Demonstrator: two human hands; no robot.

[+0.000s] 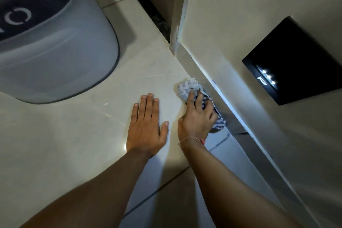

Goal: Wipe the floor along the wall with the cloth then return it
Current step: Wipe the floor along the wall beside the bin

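Observation:
A crumpled blue-and-white striped cloth lies on the pale tiled floor, right against the skirting of the wall. My right hand presses down on it with the fingers curled over the fabric; part of the cloth sticks out ahead of the fingers and part trails under the palm toward the skirting. My left hand lies flat on the floor just left of the right hand, fingers spread, holding nothing.
A large grey appliance with a dark rounded top stands on the floor at the upper left. A black switch panel with small lit dots is mounted on the wall. A white door-frame edge meets the skirting ahead.

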